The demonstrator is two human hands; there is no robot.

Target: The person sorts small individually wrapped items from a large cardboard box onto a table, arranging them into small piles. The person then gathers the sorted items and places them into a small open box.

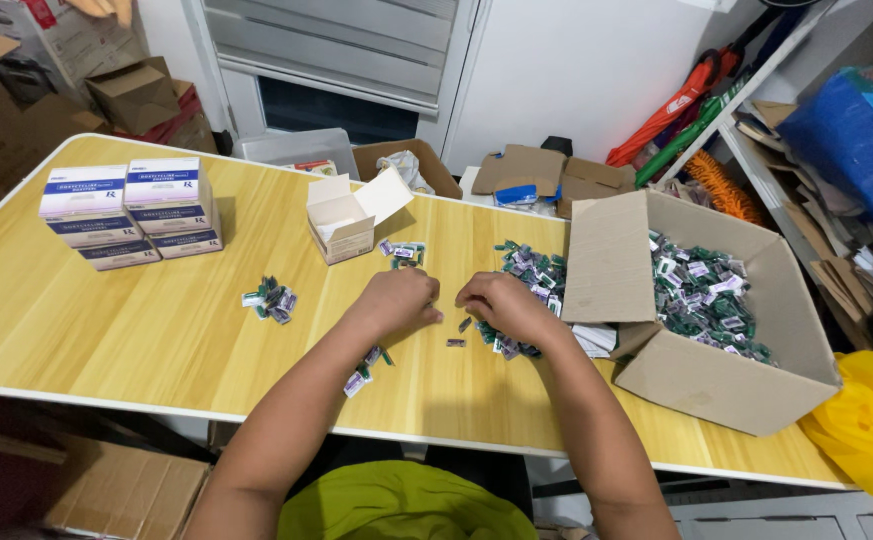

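The left hand point(396, 300) is curled, knuckles up, with the fingers pressed together on the tabletop point(136, 330); what it pinches is hidden under the fingers. The right hand point(501, 305) is also curled and lies on the near edge of a loose pile of small sachets point(528, 272), green and purple with a shiny foil look. I cannot tell if it grips one. Between the two hands, one single sachet point(455, 343) lies flat on the wood.

A few more sachets point(364, 370) are partly covered by the left forearm. Two small bunches point(270, 299) and point(402, 252) lie further out. Behind them stands a small white carton point(346, 222) with its flaps open, and at the far left a stack of flat white and blue boxes point(131, 212).

On the right, a big brown cardboard box point(701, 375) holds many more of the same sachets.

The tabletop is smooth, pale yellow wood grain with a white edge. Around it the room is crowded: cardboard pieces on the floor, a shelf with a blue bag point(856, 140), a yellow plastic bag point(871, 420) cut off by the frame.
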